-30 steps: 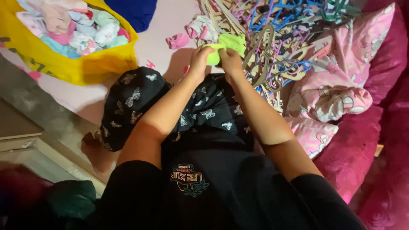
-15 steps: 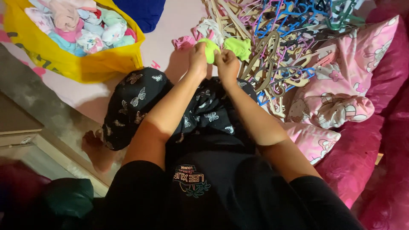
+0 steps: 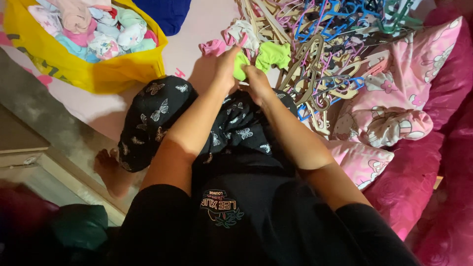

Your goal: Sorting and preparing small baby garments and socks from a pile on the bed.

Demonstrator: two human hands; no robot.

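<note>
My left hand [image 3: 227, 66] and my right hand [image 3: 256, 81] are together over my knees, both gripping a small bright green garment [image 3: 241, 65]. A second green piece [image 3: 272, 54] lies just beyond my right hand, against the hanger pile. Little pink clothes [image 3: 213, 47] and a white patterned piece [image 3: 244, 32] lie on the pink sheet right past my left hand. I sit with legs folded in black butterfly-print trousers [image 3: 157, 111].
A big tangle of coloured and wooden hangers [image 3: 325, 44] fills the upper right. A yellow bag [image 3: 106, 74] of folded baby clothes stands at upper left. Pink printed pillows [image 3: 389, 103] and a magenta blanket [image 3: 438, 162] lie right; a wooden ledge [image 3: 44, 143] runs left.
Both hands have dropped a little toward my knees with the green garment bunched tighter between them. The view shifted slightly.
</note>
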